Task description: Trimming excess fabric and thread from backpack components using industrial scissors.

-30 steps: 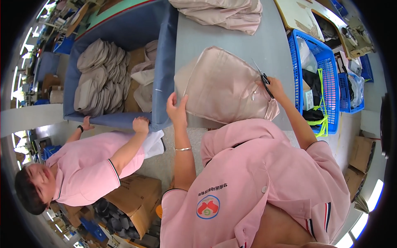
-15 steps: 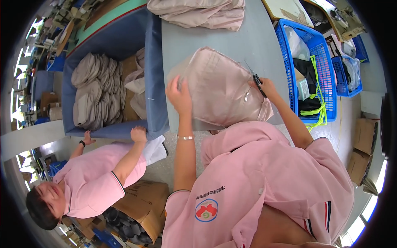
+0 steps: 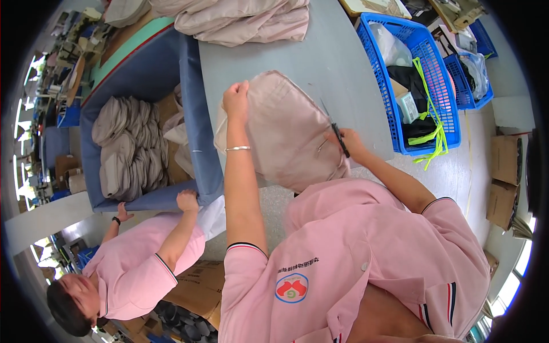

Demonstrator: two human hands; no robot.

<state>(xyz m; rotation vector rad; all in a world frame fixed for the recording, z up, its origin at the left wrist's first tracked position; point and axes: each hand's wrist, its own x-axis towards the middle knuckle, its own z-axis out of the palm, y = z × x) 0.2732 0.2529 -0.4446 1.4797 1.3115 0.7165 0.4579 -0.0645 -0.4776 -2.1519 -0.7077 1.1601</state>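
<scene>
A sewn, satiny beige fabric piece (image 3: 280, 126) with a small metal zip pull lies on the grey table (image 3: 337, 74), its near end by my body. My left hand (image 3: 235, 103) is closed at its far left edge, apparently pinching the cloth. On the right, my right hand (image 3: 350, 143) grips black-handled scissors (image 3: 338, 137) at the piece's right edge. Their thin blades point away from me and to the left, over the tabletop. The right fingers are partly hidden behind the handles.
A stack of similar beige pieces (image 3: 246, 23) lies at the table's far end. To the left, a blue fabric-lined bin (image 3: 200, 108) holds more pieces; a co-worker's hands (image 3: 187, 200) rest on its near rim. Blue plastic baskets (image 3: 452, 103) stand right of the table.
My left hand has moved away from me along the piece's left edge, and its fingers have closed. The view has shifted; the scissors remain in my right hand.
</scene>
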